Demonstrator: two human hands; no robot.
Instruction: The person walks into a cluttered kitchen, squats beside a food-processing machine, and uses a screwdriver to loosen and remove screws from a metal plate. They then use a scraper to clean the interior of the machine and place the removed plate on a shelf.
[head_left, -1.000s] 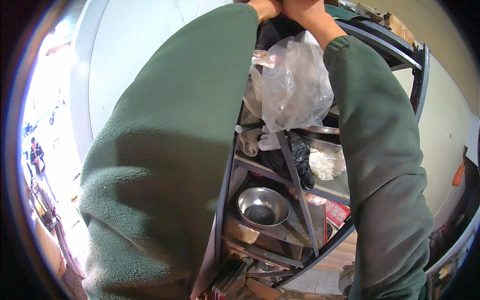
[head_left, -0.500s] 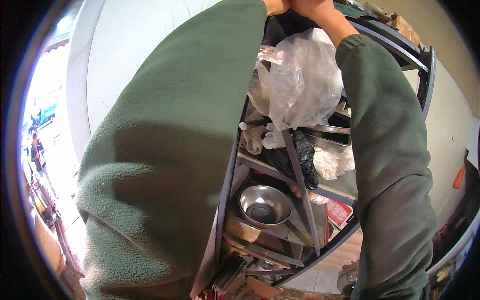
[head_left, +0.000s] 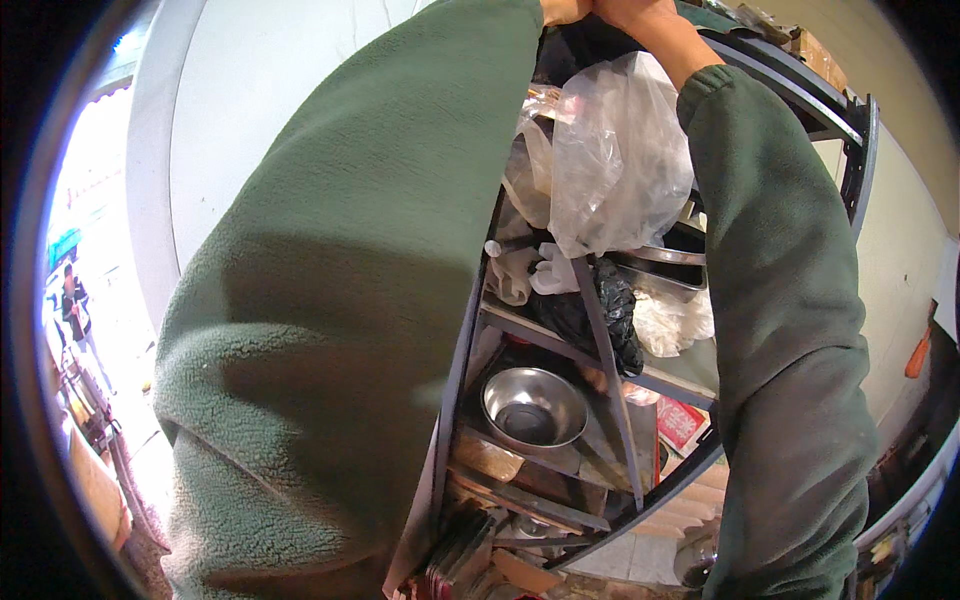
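Both my arms, in green fleece sleeves, reach up to the top edge of the view. There my left hand (head_left: 566, 9) and my right hand (head_left: 640, 14) are close together, in front of the upper part of a dark metal shelf rack (head_left: 640, 380). Their fingers are cut off by the frame edge, so what they hold, if anything, is hidden. A clear plastic bag (head_left: 622, 160) hangs just below my right hand; whether I touch it does not show. Beneath it a black plastic bag (head_left: 612, 305) and a small white bag (head_left: 556, 270) lie on the rack.
A steel bowl (head_left: 535, 408) sits on a lower shelf. Metal trays (head_left: 665, 262) and a pale crumpled bag (head_left: 672, 320) are at the right of the middle shelf. A cardboard box (head_left: 818, 55) lies on top. A white panel (head_left: 270, 90) stands at the left, a bright street beyond it.
The view has shifted very slightly, so the rack and bags sit a little further right. My hands stay together at the top edge.
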